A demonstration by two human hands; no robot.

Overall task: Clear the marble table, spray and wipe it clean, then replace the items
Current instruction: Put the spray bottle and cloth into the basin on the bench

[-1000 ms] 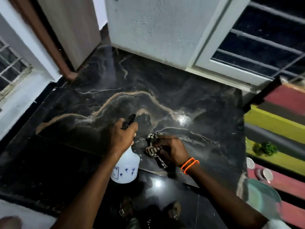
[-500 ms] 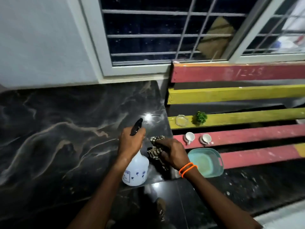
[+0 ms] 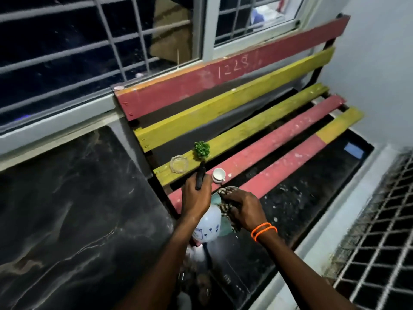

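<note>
We see a dark marble table (image 3: pixel 73 209) at left, nothing resting on its visible surface. Beside it, a slatted bench (image 3: pixel 263 153) in red and yellow. On the yellow seat slat: a clear glass dish (image 3: pixel 178 164) and a small green plant (image 3: pixel 201 149), near each other. On the next red slat: a white cup (image 3: pixel 218 174). A teal basin (image 3: pixel 223 227) sits below, mostly hidden.

A: What is crowding the near end of the bench (image 3: pixel 257 121)?
B: A glass ashtray (image 3: pixel 178 164) and a small green plant (image 3: pixel 201 150) are sitting on the yellow slat; a white cup (image 3: pixel 218 174) is standing on the red slat just beside them.
A: Open room?
B: The slats are lying bare toward the far end. The marble table (image 3: pixel 67 209) surface is showing bare too.
</note>
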